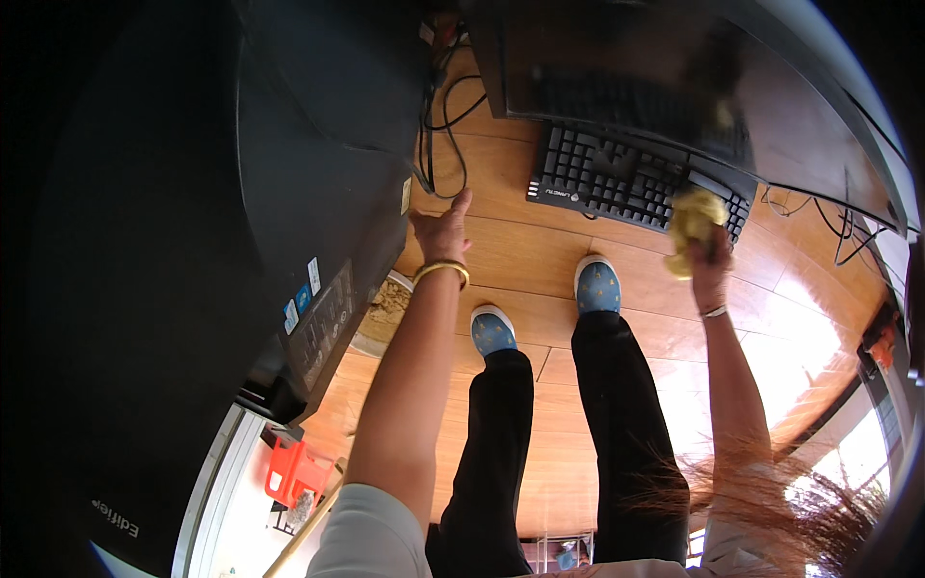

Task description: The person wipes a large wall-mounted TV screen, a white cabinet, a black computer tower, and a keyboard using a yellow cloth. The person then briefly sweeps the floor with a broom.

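Note:
My right hand is closed around a crumpled yellow cloth, slightly blurred, over the right end of a black keyboard. Whether the cloth touches the keys, I cannot tell. The keyboard lies on the wooden floor in front of a dark monitor or screen. My left hand, with a gold bangle on its wrist, is beside the edge of a large black case at the left. Its thumb or a finger points up near a loop of black cable; some fingers are hidden, and no held object shows.
A round container of tan, crumbly matter stands on the floor behind my left forearm. My blue shoes are just below the keyboard. More thin cables lie at the right. A red plastic stool shows at the lower left.

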`<action>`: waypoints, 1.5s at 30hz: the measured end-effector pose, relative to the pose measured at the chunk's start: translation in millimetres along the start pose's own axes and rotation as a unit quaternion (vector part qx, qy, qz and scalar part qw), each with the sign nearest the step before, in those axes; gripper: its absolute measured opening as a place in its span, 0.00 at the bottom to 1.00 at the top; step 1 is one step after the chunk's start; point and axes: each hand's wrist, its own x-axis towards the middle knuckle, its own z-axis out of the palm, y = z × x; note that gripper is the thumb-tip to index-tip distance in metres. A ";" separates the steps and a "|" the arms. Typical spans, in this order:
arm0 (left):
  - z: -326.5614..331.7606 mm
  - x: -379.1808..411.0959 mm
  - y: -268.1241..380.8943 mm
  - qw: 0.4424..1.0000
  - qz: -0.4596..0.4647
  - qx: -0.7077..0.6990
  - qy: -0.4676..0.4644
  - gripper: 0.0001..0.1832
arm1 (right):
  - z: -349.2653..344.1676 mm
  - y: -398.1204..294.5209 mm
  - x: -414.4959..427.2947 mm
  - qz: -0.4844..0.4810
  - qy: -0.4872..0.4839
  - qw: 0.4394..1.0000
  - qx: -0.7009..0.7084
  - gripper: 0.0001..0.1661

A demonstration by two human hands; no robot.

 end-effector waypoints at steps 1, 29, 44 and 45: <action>-3.2 -0.5 9.7 0.999 0.036 0.022 0.011 0.33 | 25.6 -19.6 -9.0 -0.051 -0.032 0.998 0.006 0.22; -4.4 19.1 39.5 0.983 0.040 -0.089 -0.158 0.26 | 269.7 -101.9 12.8 -0.199 -0.080 0.941 -0.260 0.29; -31.0 -61.3 115.1 0.842 0.335 -0.319 -0.277 0.13 | 364.1 -109.2 57.4 -0.133 -0.143 0.912 -0.360 0.24; -31.7 -67.3 124.7 0.832 0.343 -0.326 -0.289 0.14 | 361.3 -117.8 54.4 -0.099 -0.177 0.919 -0.337 0.25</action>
